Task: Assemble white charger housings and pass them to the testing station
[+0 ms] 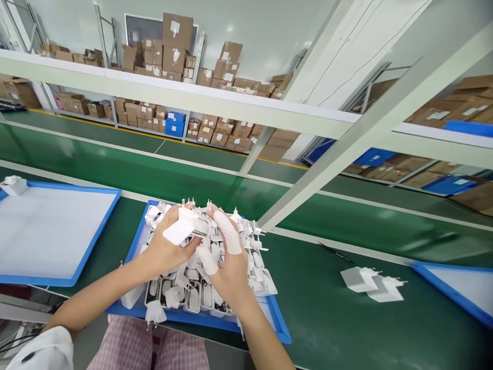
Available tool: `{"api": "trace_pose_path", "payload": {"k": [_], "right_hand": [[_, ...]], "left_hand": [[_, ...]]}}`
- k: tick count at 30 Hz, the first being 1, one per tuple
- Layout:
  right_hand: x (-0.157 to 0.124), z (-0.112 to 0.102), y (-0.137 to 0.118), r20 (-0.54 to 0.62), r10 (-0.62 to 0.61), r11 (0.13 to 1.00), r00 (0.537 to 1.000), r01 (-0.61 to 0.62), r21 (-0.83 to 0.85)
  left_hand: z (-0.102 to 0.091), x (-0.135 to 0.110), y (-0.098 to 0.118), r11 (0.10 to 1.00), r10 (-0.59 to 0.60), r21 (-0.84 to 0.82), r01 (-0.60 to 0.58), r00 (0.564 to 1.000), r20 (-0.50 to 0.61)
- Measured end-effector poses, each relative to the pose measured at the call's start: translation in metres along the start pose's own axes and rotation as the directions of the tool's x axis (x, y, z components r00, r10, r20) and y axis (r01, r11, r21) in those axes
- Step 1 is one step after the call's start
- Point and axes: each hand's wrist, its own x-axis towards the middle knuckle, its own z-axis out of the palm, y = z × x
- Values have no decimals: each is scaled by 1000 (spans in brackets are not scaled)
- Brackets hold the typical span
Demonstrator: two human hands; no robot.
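Observation:
My left hand (165, 246) is closed round a white charger body (181, 230), held above a blue-rimmed tray (277, 321). My right hand (227, 257), with white finger cots on thumb and fingers, pinches a small part against the end of that charger. Below both hands the tray is heaped with several white charger plug pieces (192, 293), many with metal prongs sticking up.
A second blue-rimmed tray (57, 231) with a white mat lies at the left, one white plug (13, 185) at its far corner. Two white chargers (372, 282) rest on the green belt at right, beside another tray corner (458, 293). Shelves of cardboard boxes (177, 46) stand behind.

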Motion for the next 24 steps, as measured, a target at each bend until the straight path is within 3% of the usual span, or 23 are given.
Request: {"api": "trace_pose_path", "payload": {"k": [4, 6, 7, 8, 10, 12, 14, 17, 20, 24], "right_hand": [[-59, -25, -33, 151, 19, 996, 988, -6, -85], [-106, -18, -46, 196, 69, 998, 978, -69, -6], [-130, -8, -50, 250, 149, 985, 957, -164, 43], [-152, 5, -52, 343, 253, 958, 905, -284, 44], [-185, 36, -52, 557, 417, 844, 718, -533, 56], [-200, 65, -48, 582, 553, 691, 596, -719, 79], [-200, 86, -42, 526, 656, 568, 541, -813, 127], [-188, 98, -37, 483, 713, 500, 508, -851, 158], [-180, 97, -37, 484, 729, 433, 484, -874, 221], [-169, 106, -39, 501, 735, 325, 457, -886, 332]], "left_hand": [[-13, -10, 8, 997, -15, -77, 7, 994, -107], [-18, -12, 14, 993, -65, -103, 53, 991, -121], [-20, -14, 15, 989, -104, -120, 89, 987, -124], [-22, -16, 15, 982, -142, -144, 123, 982, -126], [-29, -24, 12, 964, -203, -207, 167, 965, -168], [-41, -39, 4, 948, -249, -264, 181, 935, -254], [-58, -62, -4, 935, -301, -295, 195, 878, -373], [-82, -109, -13, 909, -402, -324, 261, 748, -528], [-85, -162, -14, 817, -576, -384, 430, 645, -503], [-62, -215, -4, 569, -822, -491, 660, 440, -360]]}}
